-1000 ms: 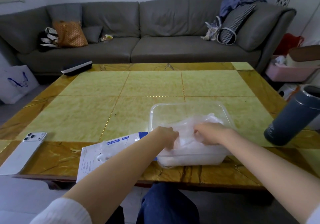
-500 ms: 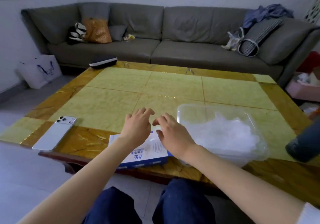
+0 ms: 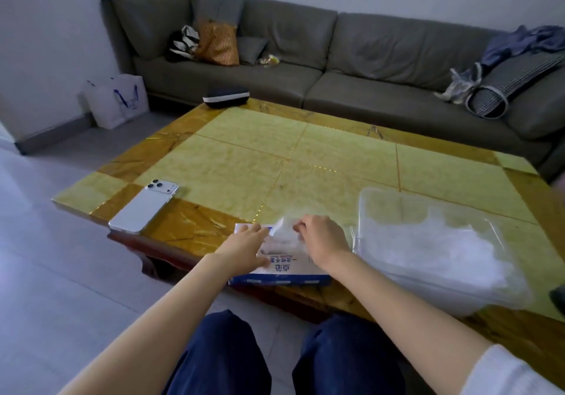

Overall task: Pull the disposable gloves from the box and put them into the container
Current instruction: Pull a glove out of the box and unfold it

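At the near edge of the bench (image 3: 336, 156), the head view showed us the box (image 3: 284, 272) lying flat, just beside the clear container (image 3: 382, 205). The left hand (image 3: 244, 246) pressed the box top with straight fingers. The right hand (image 3: 321, 242) pinched a glove (image 3: 282, 232) rising from the opening. We judged the film limp, near weightless and easily torn, so best taken by its raised fold. It looked thin and translucent. Crumpled gloves (image 3: 443, 248) lay in the container.
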Demonstrator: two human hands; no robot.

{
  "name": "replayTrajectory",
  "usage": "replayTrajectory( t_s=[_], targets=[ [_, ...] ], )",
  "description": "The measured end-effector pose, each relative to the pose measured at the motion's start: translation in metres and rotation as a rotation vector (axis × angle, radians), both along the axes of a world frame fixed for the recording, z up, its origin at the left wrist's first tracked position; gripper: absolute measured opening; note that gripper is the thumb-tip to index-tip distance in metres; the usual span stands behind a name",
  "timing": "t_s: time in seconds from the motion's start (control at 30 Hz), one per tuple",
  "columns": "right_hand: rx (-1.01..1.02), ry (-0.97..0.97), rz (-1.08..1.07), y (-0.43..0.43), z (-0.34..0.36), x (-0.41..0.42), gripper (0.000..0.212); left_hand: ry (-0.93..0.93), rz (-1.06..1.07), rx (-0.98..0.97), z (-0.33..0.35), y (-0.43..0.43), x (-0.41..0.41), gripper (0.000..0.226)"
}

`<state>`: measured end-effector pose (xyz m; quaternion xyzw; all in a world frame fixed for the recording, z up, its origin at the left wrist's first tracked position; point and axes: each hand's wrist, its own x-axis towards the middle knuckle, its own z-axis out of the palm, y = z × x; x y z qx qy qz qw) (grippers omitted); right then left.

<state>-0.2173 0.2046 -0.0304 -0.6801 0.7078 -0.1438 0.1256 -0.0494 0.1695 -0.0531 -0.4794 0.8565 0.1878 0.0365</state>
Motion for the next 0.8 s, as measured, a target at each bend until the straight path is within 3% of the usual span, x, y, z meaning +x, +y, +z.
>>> replayTrajectory(
  t_s=[0.3,0.43,0.6,0.8],
  targets=[
    [-0.333,-0.145,-0.15,-0.006,0.063,-0.044,0.028,0.087,0.04,0.066,0.003,-0.001,0.001,0.068],
    [-0.273,-0.159,-0.134,0.002,0.077,-0.063,0.025,0.221,0.108,0.133,0.02,-0.005,-0.002,0.064],
    [-0.227,-0.214,-0.069,0.017,0.078,-0.076,0.017,0.535,0.181,-0.011,0.057,-0.006,-0.034,0.048],
    [-0.204,-0.335,0.072,0.031,0.078,-0.084,0.012,0.771,0.132,-0.102,0.088,-0.005,-0.064,0.045]
  ],
)
